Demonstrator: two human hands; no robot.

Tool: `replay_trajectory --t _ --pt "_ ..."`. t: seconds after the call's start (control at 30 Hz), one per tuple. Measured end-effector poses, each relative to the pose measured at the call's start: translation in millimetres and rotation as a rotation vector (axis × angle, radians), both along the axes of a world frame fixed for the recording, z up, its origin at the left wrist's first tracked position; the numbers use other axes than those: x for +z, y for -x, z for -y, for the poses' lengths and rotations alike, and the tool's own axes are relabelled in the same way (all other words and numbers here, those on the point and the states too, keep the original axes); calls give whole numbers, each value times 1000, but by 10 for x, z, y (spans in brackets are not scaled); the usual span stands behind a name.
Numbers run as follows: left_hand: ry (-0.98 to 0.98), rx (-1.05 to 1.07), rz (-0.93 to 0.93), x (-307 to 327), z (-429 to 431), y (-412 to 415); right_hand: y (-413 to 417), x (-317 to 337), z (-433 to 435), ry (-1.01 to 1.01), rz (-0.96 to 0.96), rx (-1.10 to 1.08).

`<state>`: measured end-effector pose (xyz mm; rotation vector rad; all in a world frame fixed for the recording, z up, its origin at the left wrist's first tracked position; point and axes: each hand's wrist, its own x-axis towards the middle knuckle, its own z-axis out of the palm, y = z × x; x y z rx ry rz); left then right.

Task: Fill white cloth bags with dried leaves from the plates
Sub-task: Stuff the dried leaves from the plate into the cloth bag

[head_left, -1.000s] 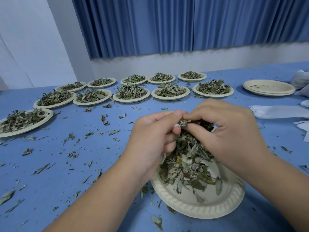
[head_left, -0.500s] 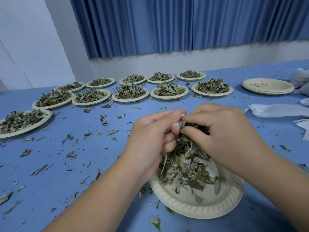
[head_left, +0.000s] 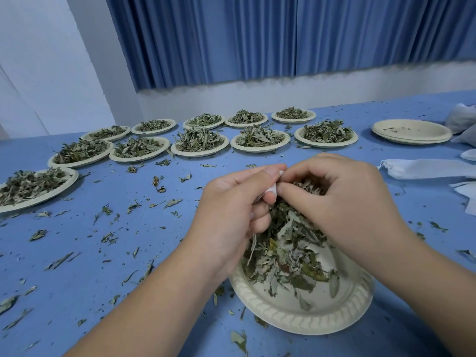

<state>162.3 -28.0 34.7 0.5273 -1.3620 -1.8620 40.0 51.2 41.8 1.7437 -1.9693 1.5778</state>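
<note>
Fingers of left hand pinch the cloth bag rim, right hand clutches dried leaves right beside. Floppy cloth, crumbly leaves, so I'd grab the hem.

Beyond the left hand I see a pleated blue curtain above a white wall; the blue table is perhaps cloth-covered.

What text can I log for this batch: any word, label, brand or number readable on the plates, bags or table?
None. No word, label, brand or number shows on the paper plates, the white cloth bags, the blue table cover or the curtain; the plates' embossed rims are pattern, not lettering.
</note>
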Motion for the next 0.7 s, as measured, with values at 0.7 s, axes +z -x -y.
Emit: replay_trajectory --t 0.7 --pt "4 3 15 22 -16 -33 61 113 -64 -43 424 250"
